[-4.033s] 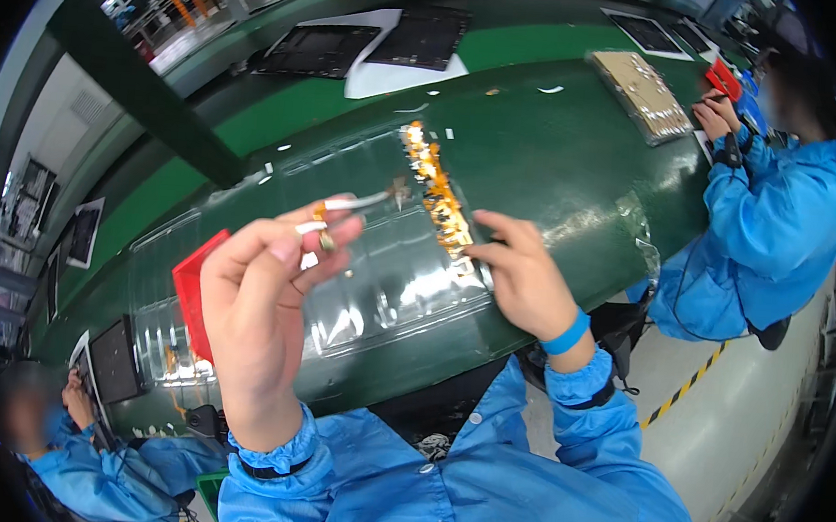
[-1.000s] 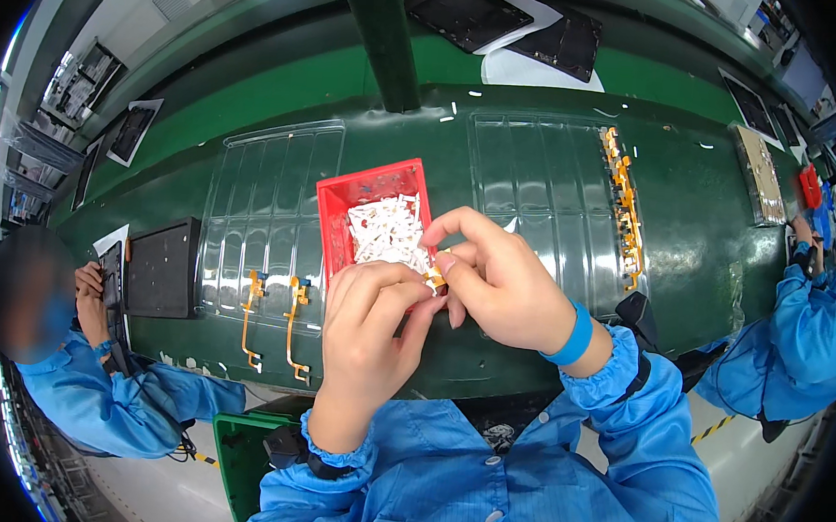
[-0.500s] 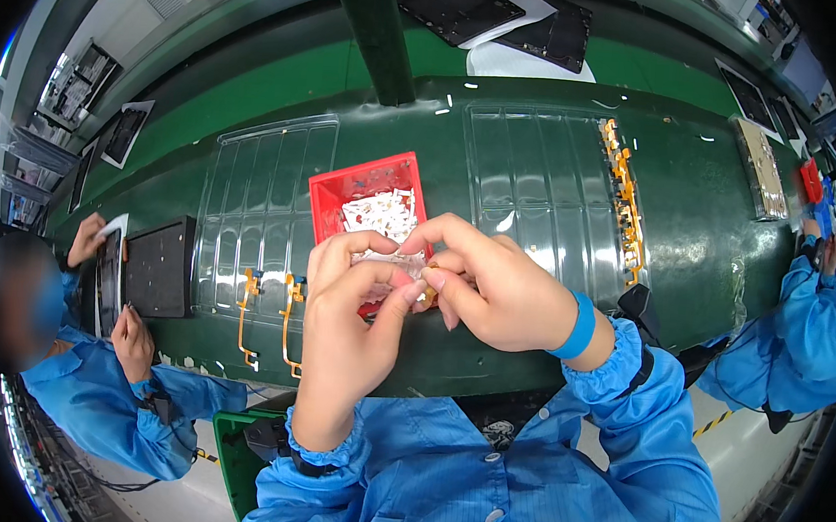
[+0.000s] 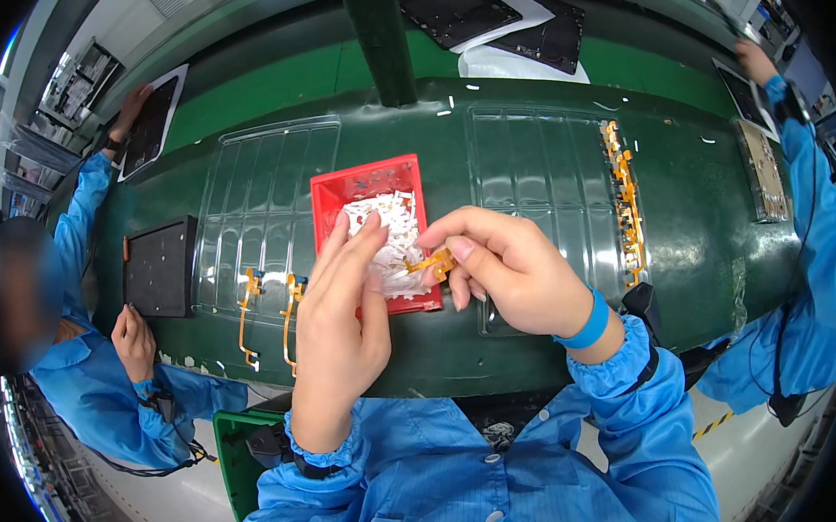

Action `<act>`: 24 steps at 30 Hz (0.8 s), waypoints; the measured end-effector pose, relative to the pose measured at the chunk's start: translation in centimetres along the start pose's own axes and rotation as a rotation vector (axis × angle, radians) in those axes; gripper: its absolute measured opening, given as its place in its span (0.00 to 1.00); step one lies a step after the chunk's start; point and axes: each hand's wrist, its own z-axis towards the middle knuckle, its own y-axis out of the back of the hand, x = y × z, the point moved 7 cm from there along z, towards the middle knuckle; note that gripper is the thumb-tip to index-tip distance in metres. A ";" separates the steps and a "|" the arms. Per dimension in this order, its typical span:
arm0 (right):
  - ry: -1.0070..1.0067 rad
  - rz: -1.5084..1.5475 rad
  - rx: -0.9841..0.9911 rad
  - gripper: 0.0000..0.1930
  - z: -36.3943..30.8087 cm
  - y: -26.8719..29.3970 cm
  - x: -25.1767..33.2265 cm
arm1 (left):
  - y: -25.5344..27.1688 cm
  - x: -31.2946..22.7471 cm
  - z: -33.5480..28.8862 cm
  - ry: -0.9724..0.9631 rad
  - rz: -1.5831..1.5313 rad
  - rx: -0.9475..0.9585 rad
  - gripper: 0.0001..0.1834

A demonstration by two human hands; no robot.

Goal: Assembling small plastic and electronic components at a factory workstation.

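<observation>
The green desk (image 4: 527,366) carries two clear moulded trays (image 4: 257,201), side by side, so finished pieces can lie in rows. Between them sits a red bin (image 4: 330,197) of small white parts (image 4: 386,230), within easy reach. Over the bin, the left hand (image 4: 341,324) is held open, fingers straight and close together, likely steadying the work. The right hand (image 4: 514,273) pinches a small orange flex strip (image 4: 434,261) between thumb and forefinger; its long axis seems to run roughly left to right, free end pointing at the left hand.

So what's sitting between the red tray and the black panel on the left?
In the head view, a clear ribbed tray lies between the red tray and black panel, holding two orange strips.
</observation>
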 end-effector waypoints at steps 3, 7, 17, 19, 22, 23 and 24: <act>0.004 -0.013 0.010 0.13 0.0 0.2 0.1 | -0.3 -0.3 0.1 0.018 -0.079 0.055 0.11; 0.022 0.016 0.026 0.13 -0.1 0.3 -0.1 | -1.0 0.2 -0.2 0.102 -0.141 0.243 0.04; -0.131 0.056 0.268 0.10 -0.4 -0.3 -0.6 | -1.1 -0.7 -0.4 0.158 -0.364 0.298 0.05; -0.189 0.080 0.303 0.09 -0.7 -0.5 -0.8 | -1.0 -1.3 -0.2 0.071 -0.335 0.294 0.05; -0.092 0.052 0.293 0.08 -0.6 0.0 -0.9 | -1.4 -1.6 -0.2 0.043 -0.286 0.267 0.02; -0.073 0.029 0.300 0.08 -0.6 -0.1 -0.8 | -0.8 -2.0 0.1 -0.008 -0.160 0.159 0.02; -0.055 0.004 0.305 0.08 -0.6 -0.1 -0.6 | -0.3 -2.5 0.2 -0.058 -0.033 0.050 0.03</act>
